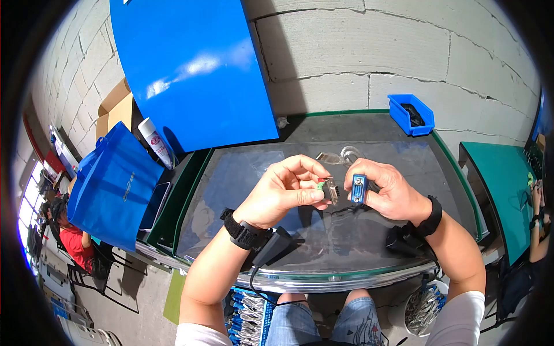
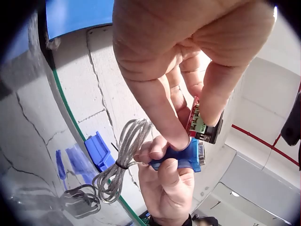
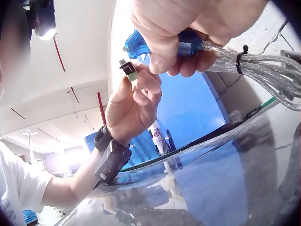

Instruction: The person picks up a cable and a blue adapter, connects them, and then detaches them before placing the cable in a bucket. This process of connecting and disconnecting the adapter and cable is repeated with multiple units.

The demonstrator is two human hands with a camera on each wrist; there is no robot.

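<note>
My left hand (image 1: 280, 193) pinches a small serial adapter with a green terminal block (image 2: 199, 123) and a red circuit board between thumb and fingers. Its metal-shelled connector end (image 1: 332, 191) points toward the right hand. Between thumb and curled fingers, my right hand (image 1: 395, 193) grips the blue serial plug (image 1: 358, 189) of a cable, its socket face and two screws showing in the head view. From the plug runs a clear grey cable (image 2: 123, 162), looped and bound with a black tie. Adapter and plug are held close together above the table, a small gap between them in the head view.
The dark table (image 1: 231, 230) has a glossy cover. At its back right stands a blue bin (image 1: 411, 115) with black items. A blue bag (image 1: 115, 184) and a spray can (image 1: 156, 143) are at left. Below, a basket (image 1: 266, 320) and a bucket (image 1: 398, 314) hold cables.
</note>
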